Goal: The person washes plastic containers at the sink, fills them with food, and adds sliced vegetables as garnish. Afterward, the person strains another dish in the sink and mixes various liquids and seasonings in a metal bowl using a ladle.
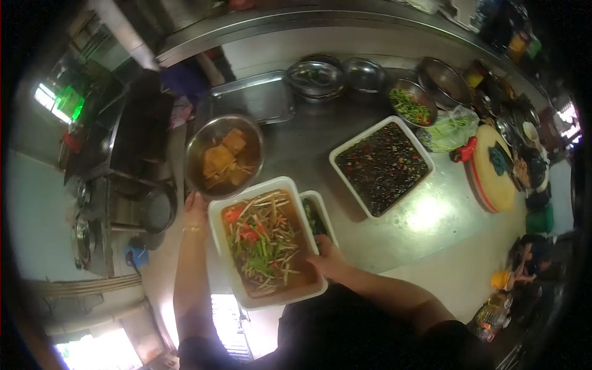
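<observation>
Fingers (192, 198) of our left hand (195, 213) sit at the near rim of a steel bowl (197, 151) of yellow-brown chunks, over the left edge of our steel table (299, 148); whether they grip it, we cannot tell. A rectangular steel tray (253, 98) lies by the far left corner. Over the near left corner we see the white tub (280, 299) of shredded vegetables, tilted, its right rim pinched in our right hand (330, 258), a smaller white container (328, 217) partly hidden beside it. Farther right, we see a tub of dark chilli sauce (352, 187), then a round chopping board (493, 179) at the right edge.
</observation>
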`<state>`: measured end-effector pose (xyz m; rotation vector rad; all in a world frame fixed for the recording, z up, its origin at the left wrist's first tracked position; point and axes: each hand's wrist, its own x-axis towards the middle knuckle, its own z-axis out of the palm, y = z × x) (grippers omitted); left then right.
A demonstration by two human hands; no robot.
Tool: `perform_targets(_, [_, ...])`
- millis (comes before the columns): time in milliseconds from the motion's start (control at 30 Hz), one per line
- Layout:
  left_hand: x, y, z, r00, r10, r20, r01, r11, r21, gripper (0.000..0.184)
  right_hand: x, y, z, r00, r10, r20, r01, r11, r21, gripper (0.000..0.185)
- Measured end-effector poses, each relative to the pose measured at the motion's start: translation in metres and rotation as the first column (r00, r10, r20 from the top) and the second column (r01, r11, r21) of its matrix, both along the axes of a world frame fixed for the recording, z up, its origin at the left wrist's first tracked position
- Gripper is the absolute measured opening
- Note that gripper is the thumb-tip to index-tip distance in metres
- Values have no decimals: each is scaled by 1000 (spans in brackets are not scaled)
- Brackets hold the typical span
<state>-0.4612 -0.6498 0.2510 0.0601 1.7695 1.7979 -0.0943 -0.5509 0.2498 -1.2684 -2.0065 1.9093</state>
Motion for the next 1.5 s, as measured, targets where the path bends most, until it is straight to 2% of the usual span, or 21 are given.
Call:
perform_targets(33, [6, -10, 0, 995, -97, -7, 96, 995, -24, 80, 2, 1, -3, 999, 27, 20, -27, 999, -25, 54])
perform_targets(133, [48, -55, 2, 976, -184, -119, 149, 956, -254, 75, 4, -4, 5, 999, 17, -39, -10, 986, 169, 54])
perform_targets(167, [64, -73, 0, 961, -223, -163, 155, 924, -348, 74, 5, -2, 17, 999, 37, 18, -39, 994, 107, 53])
perform_targets(233, [80, -115, -20, 920, -357, -161, 281, 888, -364, 63, 4, 7, 45, 989, 94, 115, -91, 995, -29, 52])
perform_targets(300, [113, -141, -39, 907, -290, -304, 134, 886, -444, 47, 8, 5, 30, 997, 79, 11, -79, 996, 44, 51])
perform_targets(367, [143, -130, 3, 977, -204, -57, 173, 926, -336, 47, 11, 7, 29, 994, 100, -47, -98, 994, 57, 51])
perform_targets(433, [144, -137, -2, 978, -206, 40, 209, 951, -229, 48, 14, 12, 33, 988, 154, -31, -153, 988, 26, 50])
perform_targets(467, [126, -156, -32, 970, -243, 3, 239, 955, -176, 48, 16, 15, 37, 983, 184, -26, -184, 983, 9, 50])
perform_targets(500, [126, -153, -30, 961, -275, -36, 268, 955, -127, 50, 20, 20, 52, 984, 175, -43, -180, 972, -149, 43])
perform_targets(567, [130, -149, -28, 965, -120, -235, 101, 991, -93, 53, 26, 18, 38, 984, 160, -82, -164, 986, -42, 37])
perform_targets(600, [135, -135, -10, 943, -40, -331, 19, 998, -66, 54, 30, 18, 33, 983, 153, -103, -153, 988, 11, 35])
perform_targets(733, [158, -90, 56, 825, 168, -539, -215, 976, -25, 54, 60, 30, 41, 990, 48, -135, -58, 996, -74, 29])
perform_targets(800, [184, -62, 75, 725, 218, -653, -241, 969, 55, 50, 81, 43, 39, 991, 7, -131, -23, 992, -121, 29])
perform_targets(900, [223, -33, 79, 653, 130, -746, -80, 991, 102, 46, 118, 66, 40, 992, -35, -119, 34, 999, -7, 24])
perform_targets(1000, [294, 11, 96, 756, -8, -654, 7, 1000, -4, 43, 155, 94, 39, 959, -223, -173, 198, 969, -150, 21])
perform_targets(1033, [311, 25, 84, 686, 11, -728, 109, 987, 118, 43, 169, 107, 42, 957, -237, -167, 212, 965, -155, 20])
perform_targets(1133, [376, 59, 76, 778, -132, -615, 234, 968, 88, 42, 218, 149, 43, 943, -272, -191, 249, 959, -136, 17])
perform_targets(1267, [459, 109, 66, 871, -218, -440, 248, 969, 11, 47, 306, 208, 26, 908, -306, -285, 320, 948, 1, 19])
perform_targets(1400, [532, 170, 70, 974, -221, -55, 228, 953, 198, 52, 399, 259, 29, 924, -352, -147, 362, 931, 47, 21])
perform_targets(1433, [547, 185, 75, 968, -236, -85, 242, 967, 78, 55, 423, 268, 26, 900, -408, -154, 411, 912, -13, 21])
perform_targets(1500, [569, 210, 88, 978, -209, -20, 210, 972, 104, 55, 466, 282, 11, 852, -499, -156, 483, 866, -129, 23])
